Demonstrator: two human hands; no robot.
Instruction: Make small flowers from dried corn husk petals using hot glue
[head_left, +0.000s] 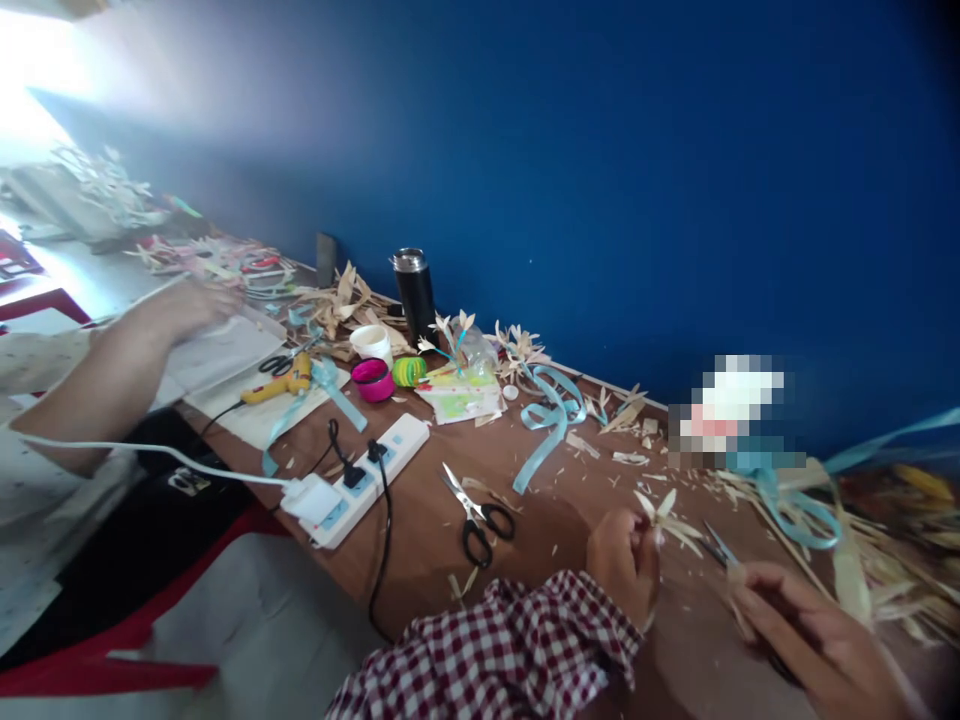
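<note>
My left hand (624,562), at the end of a checked sleeve, pinches a small pale flower (663,508) of dried, husk-like strips, its petals spread toward the right. My right hand (806,625) is closed around scissors (720,543). Their metal blades point up and left, near the flower's petal tips but apart from them. Most of their handle is hidden by my fingers; a dark part shows below. A second pair of scissors (477,520) with black handles lies on the brown table (540,545), left of my left hand.
A white power strip (375,482) with plugs and cords lies to the left. Behind it stand a pink container (373,380), a white cup (372,343) and a black flask (416,295). Blue ribbon (551,410) and husk scraps are scattered about. Another person's arm (127,370) reaches in left, near a yellow glue gun (279,385).
</note>
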